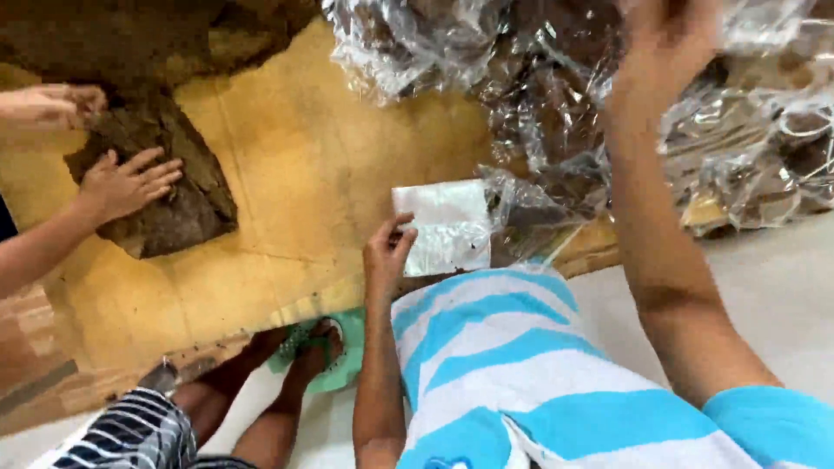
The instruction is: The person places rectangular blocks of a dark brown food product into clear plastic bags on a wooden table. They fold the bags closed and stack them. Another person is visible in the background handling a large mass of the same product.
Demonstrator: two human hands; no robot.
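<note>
Small clear plastic bag (445, 227): flat, whitish, roughly square, with a few dark specks at its lower right corner. It lies on the yellow-brown cardboard sheet (295, 174), at that sheet's near right edge.

Left hand (388, 249): at the bag's left edge, fingers bent, thumb and fingertips pinching or touching the edge; a firm hold cannot be told.

Right hand (665, 43): raised beyond and to the right of the bag, blurred, over the heap of crinkled clear plastic bags (599, 95). Whether it is spread or closed cannot be told.

Heap of crinkled clear plastic bags: beyond and right of the small bag, touching its right side; brown matter shows through the film.

Striped garment (512, 365), turquoise and white: just below the small bag, on the person's own body.

Pile of dark brown dried leaves (165, 182): well to the left of the bag, on the same cardboard.

Another person's hands: one (129, 184) flat on the leaves, fingers spread; one (52, 106) further up at the left edge.

Green sandal (334, 352) with a foot in it: below and left of the bag, off the cardboard's near edge.
</note>
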